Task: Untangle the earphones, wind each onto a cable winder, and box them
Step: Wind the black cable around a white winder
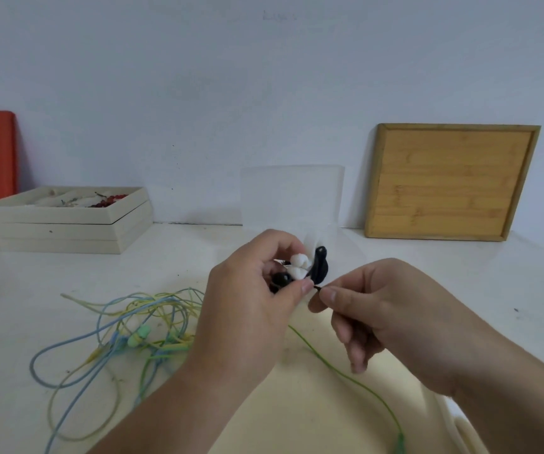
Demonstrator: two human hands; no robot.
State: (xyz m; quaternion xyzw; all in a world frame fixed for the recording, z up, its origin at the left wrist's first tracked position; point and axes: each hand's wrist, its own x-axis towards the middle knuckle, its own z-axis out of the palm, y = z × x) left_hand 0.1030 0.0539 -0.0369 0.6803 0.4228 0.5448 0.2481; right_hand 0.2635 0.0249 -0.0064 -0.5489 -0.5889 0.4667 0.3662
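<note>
The left hand [257, 299] is gripping the white cable winder [298, 268], wound with black earphones [320, 265]. The right hand [385, 316], at its 3 o'clock, is pinching the cable's free end. The pastel earphone tangle [139, 326] is lying at 8 o'clock, the translucent box [292, 194] standing at 12.

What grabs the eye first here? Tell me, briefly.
Mid-frame, the left hand holds a white cable winder wrapped with black earphones, while the right hand pinches the cord's loose end. On the table to the left lies a tangle of blue, yellow and green earphones. A wooden board leans on the wall at right.
</note>
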